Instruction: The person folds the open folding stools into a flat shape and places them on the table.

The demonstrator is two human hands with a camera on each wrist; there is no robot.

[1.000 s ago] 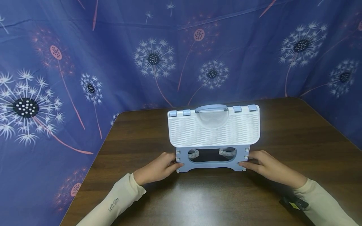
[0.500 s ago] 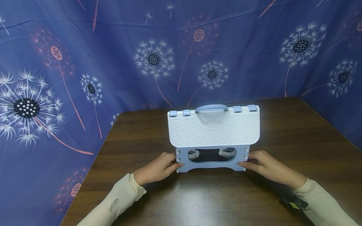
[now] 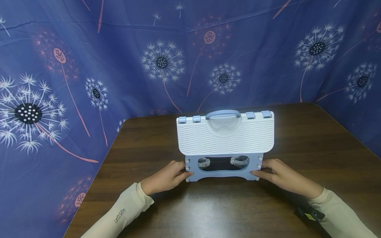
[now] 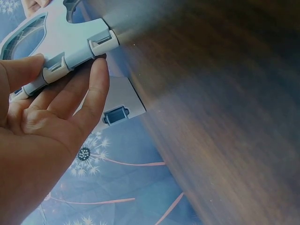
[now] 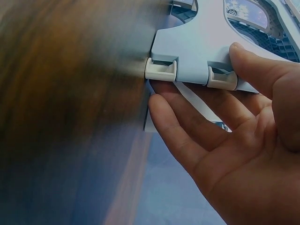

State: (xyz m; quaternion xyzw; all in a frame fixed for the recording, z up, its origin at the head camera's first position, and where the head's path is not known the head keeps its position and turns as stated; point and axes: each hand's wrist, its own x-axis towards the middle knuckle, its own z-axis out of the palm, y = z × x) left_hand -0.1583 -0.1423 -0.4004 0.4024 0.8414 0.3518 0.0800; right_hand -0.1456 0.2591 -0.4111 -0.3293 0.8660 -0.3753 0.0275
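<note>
Two hands grasp one folding stool, which stands on the wooden table between your grips. Your left hand pinches one side edge of the blue leg panel, thumb on the near face and fingers behind; your right hand pinches the opposite edge in the same manner. Beside each thumb, white hinge pieces line the panel's edge. Between the two grips the panel has a wide cut-out, through which pale curved brackets appear.

Above your grips, the white textured top overhangs the panel, projecting past it on both sides and covering much of what lies behind. At its far edge, beyond your hands, note the blue carrying handle and, on either side of it, blue hinge tabs.

Beyond your left fingers, the left wrist view shows a pale flat piece with a dark slot; it is perhaps part of the top, though the angle is poor. Behind your right grip, a black device with a yellow mark sits against your cream sleeve. Farther off, past the table's back edge, hangs a blue dandelion-patterned cloth.
</note>
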